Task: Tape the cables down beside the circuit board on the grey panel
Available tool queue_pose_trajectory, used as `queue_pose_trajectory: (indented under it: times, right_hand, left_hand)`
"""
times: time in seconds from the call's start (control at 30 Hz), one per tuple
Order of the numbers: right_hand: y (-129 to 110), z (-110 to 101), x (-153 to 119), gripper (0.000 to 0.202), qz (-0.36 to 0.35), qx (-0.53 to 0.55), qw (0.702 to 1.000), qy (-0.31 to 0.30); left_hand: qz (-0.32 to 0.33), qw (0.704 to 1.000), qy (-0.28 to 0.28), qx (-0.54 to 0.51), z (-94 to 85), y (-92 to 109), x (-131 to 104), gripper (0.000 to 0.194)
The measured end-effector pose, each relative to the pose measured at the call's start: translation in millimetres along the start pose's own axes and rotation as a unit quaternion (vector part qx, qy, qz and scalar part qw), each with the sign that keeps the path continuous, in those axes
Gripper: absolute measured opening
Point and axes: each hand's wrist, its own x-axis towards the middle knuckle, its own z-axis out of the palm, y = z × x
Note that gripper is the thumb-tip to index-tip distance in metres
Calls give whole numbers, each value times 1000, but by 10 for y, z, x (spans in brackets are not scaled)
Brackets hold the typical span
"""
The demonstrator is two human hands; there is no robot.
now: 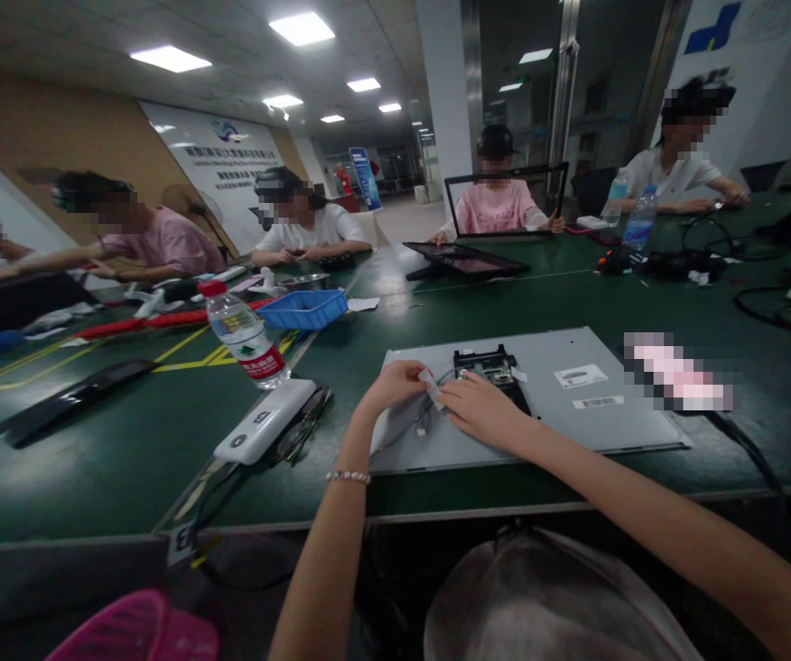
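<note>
A grey flat display panel point(622, 427) lies back side up on the table before me. My left hand point(395, 384) is over its left part, thumb and fingers pinched on a small strip of clear whitish tape point(429, 387). My right hand point(484, 410) rests low over the panel, its fingertips closed at the tape's other edge. Beneath the hands, thin grey cables point(423, 424) run out over the panel's left side. Just beyond my right fingers sits a green circuit board point(495, 369) in a black frame, partly covered by the hand.
Left of the panel are a white power bank point(266, 422), eyeglasses point(303, 424) and a water bottle point(248, 338). A blue tray point(306, 310) stands farther back. To the right lies a blurred-out phone-like device point(674, 372) with a cable. Several people sit around the table; one holds a black frame point(564, 197).
</note>
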Motion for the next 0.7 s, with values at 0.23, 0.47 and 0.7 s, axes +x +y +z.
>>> queue_pose_trajectory:
  times: [0.23,0.47,0.7]
  right_hand:
    - [67,25,99,19,-3,-47,999,-23]
    - [69,27,163,17,68,-39,997,-14]
    - [115,68,133,24,51,-3,998,-23]
  left_hand:
    - [10,1000,1,-8,4,-37,-8,25]
    - [1,1000,5,-1,-28,-40,-5,24]
    - [-13,999,16,26,-48,-11,-7,22]
